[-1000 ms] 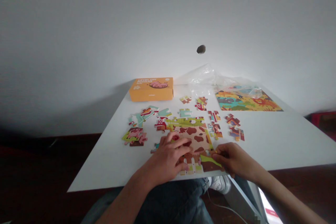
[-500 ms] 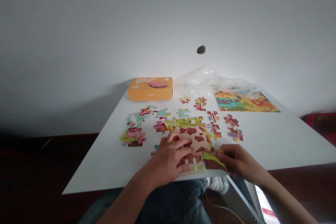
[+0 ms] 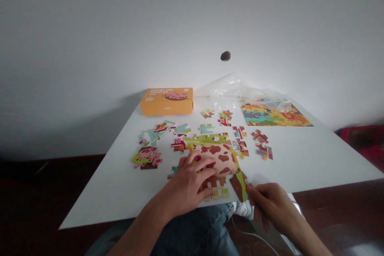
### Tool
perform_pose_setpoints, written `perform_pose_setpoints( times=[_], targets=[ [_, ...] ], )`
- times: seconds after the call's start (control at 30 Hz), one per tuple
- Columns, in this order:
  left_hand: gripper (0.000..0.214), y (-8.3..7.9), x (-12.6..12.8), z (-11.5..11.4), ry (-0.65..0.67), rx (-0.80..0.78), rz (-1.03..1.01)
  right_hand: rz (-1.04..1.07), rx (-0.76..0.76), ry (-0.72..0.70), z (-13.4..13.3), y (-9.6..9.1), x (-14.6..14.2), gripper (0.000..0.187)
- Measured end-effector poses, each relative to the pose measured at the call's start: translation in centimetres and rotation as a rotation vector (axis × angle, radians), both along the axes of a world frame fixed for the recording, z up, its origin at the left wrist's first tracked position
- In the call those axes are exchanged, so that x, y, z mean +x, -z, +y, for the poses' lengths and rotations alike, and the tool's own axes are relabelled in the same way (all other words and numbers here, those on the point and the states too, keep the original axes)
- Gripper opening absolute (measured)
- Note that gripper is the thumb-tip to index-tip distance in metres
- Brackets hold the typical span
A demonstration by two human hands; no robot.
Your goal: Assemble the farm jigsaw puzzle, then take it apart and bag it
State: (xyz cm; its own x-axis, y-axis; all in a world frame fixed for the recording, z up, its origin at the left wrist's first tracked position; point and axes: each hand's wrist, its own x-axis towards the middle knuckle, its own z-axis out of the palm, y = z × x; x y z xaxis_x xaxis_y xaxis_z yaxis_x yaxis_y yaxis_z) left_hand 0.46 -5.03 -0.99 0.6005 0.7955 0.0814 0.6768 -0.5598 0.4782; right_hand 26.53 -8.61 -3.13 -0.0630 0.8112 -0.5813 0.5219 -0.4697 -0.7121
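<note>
Brown and green cover the puzzle piece (image 3: 239,187) pinched at its right-hand side by the person's right hand (image 3: 270,202), near the front edge of the white table (image 3: 96,192). From where I stand, the thumb and forefinger look pressed together on it; the other fingers curl underneath, partly out of sight.

What catches my eye is the slant. The piece lies just to the left of those fingertips, and its long axis runs askew, from its top beside the lower right corner of the joined cow picture (image 3: 220,160) down and rightward to the table's front edge. The picture's own side runs down to that same corner, so the two meet at an angle; whether the piece touches the picture, overlaps it or sits just short of it, I cannot tell.

The left hand (image 3: 187,180) is farther from the piece. It rests palm down with fingers spread over the left part of the cow, the thumb by the printed fence (image 3: 219,190), and that fence lies between thumb and piece.

Round about, loose bits are scattered: the pig pieces (image 3: 147,156) well off to the left, a pale blue piece (image 3: 207,129) beyond the cow, a few more to the right. Behind them stand an orange box (image 3: 167,108) and a crumpled clear bag (image 3: 228,94), the bag partly covering a bright animal sheet (image 3: 276,118).
</note>
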Motion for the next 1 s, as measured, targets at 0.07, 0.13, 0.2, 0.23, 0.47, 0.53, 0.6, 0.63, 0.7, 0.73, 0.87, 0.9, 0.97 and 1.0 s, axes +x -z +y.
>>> perform_pose_setpoints(
  times=[0.07,0.13,0.2,0.23,0.47,0.53,0.6,0.63,0.7,0.73,0.87,0.9,0.97,1.0],
  targets=[
    [0.045,0.0,0.0,0.0,-0.005,-0.001,0.001,0.043,-0.056,0.028,-0.2,-0.1,-0.6,0.053],
    [0.045,0.0,-0.1,0.0,-0.009,-0.001,0.002,0.088,-0.102,0.045,-0.3,-0.2,-1.0,0.054],
    [0.045,0.0,-0.1,0.0,-0.009,0.001,0.009,0.130,-0.129,0.056,-0.4,-0.1,-1.4,0.054],
    [0.046,0.0,-0.1,0.0,-0.007,0.002,0.014,0.145,-0.141,0.063,-0.5,0.0,-1.6,0.055],
    [0.046,0.0,0.0,0.0,-0.003,-0.004,0.025,0.203,0.007,0.022,-0.5,-0.4,-1.1,0.059],
    [0.048,-0.2,0.1,0.0,0.008,-0.013,0.033,0.105,0.190,-0.064,-0.1,-1.1,-0.3,0.057],
    [0.050,-0.4,0.1,0.0,0.014,-0.018,0.039,-0.039,0.351,-0.153,0.4,-1.9,0.7,0.052],
    [0.051,-0.4,0.0,0.0,0.018,-0.020,0.038,-0.105,0.416,-0.190,0.7,-2.3,1.3,0.049],
    [0.051,-0.5,0.0,-0.1,0.032,-0.025,0.022,-0.197,0.513,-0.263,1.4,-3.1,2.1,0.046],
    [0.049,-0.4,0.0,-0.1,0.036,-0.028,0.002,-0.219,0.547,-0.310,1.8,-3.5,2.4,0.044],
    [0.048,-0.3,0.0,0.1,-0.128,-0.051,-0.231,-0.178,0.664,-0.616,3.8,-5.3,1.5,0.037],
    [0.050,-0.2,0.1,0.2,-0.201,-0.084,-0.325,-0.142,0.688,-0.697,4.5,-5.6,0.6,0.036],
    [0.047,-0.2,-0.1,0.7,-0.324,-0.202,-0.523,-0.049,0.735,-0.823,6.2,-5.8,-1.6,0.035],
    [0.042,-0.2,-0.3,1.0,-0.372,-0.269,-0.609,-0.006,0.761,-0.861,7.2,-5.8,-2.8,0.033]
  ],
)
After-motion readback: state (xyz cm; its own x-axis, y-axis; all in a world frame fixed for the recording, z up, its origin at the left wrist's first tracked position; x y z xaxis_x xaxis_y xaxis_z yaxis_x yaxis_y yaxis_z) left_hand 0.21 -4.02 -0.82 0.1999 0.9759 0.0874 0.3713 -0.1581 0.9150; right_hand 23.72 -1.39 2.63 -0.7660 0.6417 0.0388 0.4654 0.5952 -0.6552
